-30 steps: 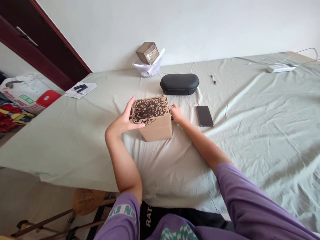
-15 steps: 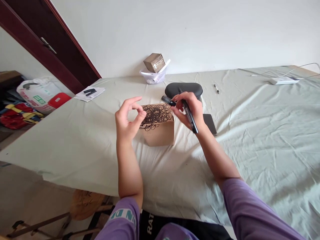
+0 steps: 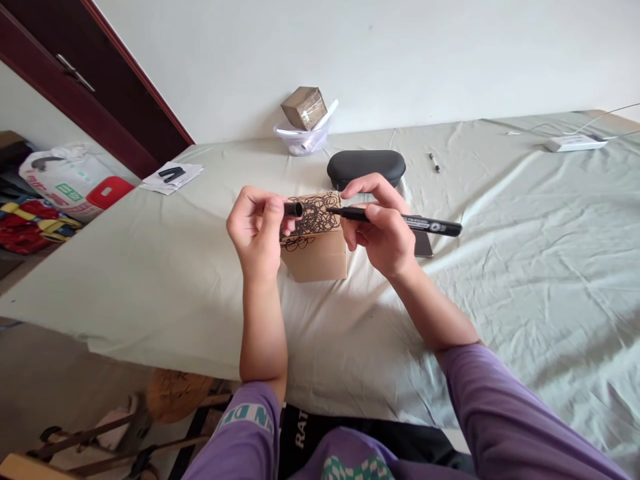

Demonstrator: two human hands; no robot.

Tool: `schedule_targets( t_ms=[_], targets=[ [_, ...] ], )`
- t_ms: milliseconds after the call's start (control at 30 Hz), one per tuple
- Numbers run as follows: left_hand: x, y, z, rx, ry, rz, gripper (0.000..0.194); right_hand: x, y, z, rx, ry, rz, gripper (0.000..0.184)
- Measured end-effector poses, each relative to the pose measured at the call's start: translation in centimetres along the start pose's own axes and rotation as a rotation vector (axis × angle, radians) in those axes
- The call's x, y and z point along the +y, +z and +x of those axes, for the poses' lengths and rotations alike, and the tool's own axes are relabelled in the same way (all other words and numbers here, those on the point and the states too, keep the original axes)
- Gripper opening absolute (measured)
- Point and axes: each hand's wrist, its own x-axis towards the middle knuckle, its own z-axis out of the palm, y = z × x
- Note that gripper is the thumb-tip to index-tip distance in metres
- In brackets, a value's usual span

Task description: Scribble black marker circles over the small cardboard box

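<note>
A small cardboard box with black scribbles on its top stands on the cloth-covered table. Above it my right hand is closed round a black marker, whose uncapped tip points left. My left hand is closed on the marker cap, held a short gap from the tip. Both hands hover over the box without touching it.
Behind the box lie a black oval case and a dark phone, partly hidden by my right hand. A plastic tub with a small box, a pen, papers with a stapler and a power strip sit farther back.
My hands left the box. The right hand picked up the marker and lifted it; the left hand pulled off the cap and now holds it apart from the tip.
</note>
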Motion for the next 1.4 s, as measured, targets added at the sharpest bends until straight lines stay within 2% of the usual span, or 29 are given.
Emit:
schedule_targets(
  t_ms=[100,200,267,400,533,633,733,833,900,967,1033,1100,1167,1267,1333,1400],
  targets=[
    [0.6,0.2,-0.4,-0.137,-0.011,0.031,0.044,0.3,0.6,0.0,-0.073,0.05,0.115,0.021],
    [0.7,0.7,-0.9,-0.245,0.004,0.026,0.035,0.5,1.1,0.0,-0.088,0.1,0.105,0.019],
    [0.6,1.1,-1.0,-0.278,0.059,-0.004,0.025,0.8,1.4,0.1,-0.044,0.138,0.07,0.023],
    [0.1,1.7,-0.8,-0.338,0.26,0.04,0.002,1.4,1.8,0.2,0.022,0.256,0.073,0.03],
    [0.0,1.8,-0.6,-0.303,0.389,0.197,0.009,1.6,2.0,0.2,0.017,0.292,0.136,0.024],
    [0.1,1.7,-0.5,-0.291,0.385,0.331,0.011,1.2,1.9,0.3,-0.01,0.283,0.128,0.022],
    [0.0,1.1,0.0,-0.337,0.36,0.421,0.03,0.9,0.8,1.0,0.073,0.212,0.026,0.017],
    [-0.8,-0.8,0.7,-0.356,0.281,0.468,0.046,1.9,-1.8,2.6,0.209,0.226,-0.185,0.017],
    [-1.7,-2.7,1.1,-0.401,0.124,0.517,0.052,3.6,-4.2,3.7,0.244,0.329,-0.39,0.023],
    [-2.8,-4.6,1.3,-0.518,-0.109,0.566,0.068,6.0,-6.3,4.4,0.199,0.5,-0.685,0.026],
    [-3.6,-6.0,1.3,-0.665,-0.346,0.562,0.097,8.6,-7.8,4.4,0.079,0.696,-1.055,0.027],
    [-4.2,-6.7,1.4,-0.78,-0.502,0.518,0.122,11.2,-8.3,3.8,0.02,0.792,-1.231,0.026],
    [-4.5,-6.9,1.4,-0.845,-0.557,0.479,0.131,13.4,-8.0,2.9,-0.002,0.841,-1.302,0.03],
    [-4.7,-7.0,1.5,-0.874,-0.534,0.484,0.132,15.6,-6.9,1.7,-0.045,0.918,-1.377,0.039],
    [-5.2,-7.2,1.5,-0.88,-0.501,0.476,0.13,15.9,-6.8,1.5,-0.075,0.956,-1.403,0.044],
    [-6.3,-7.7,1.5,-0.882,-0.472,0.382,0.133,15.4,-7.9,1.7,-0.064,0.974,-1.428,0.053]
  ],
)
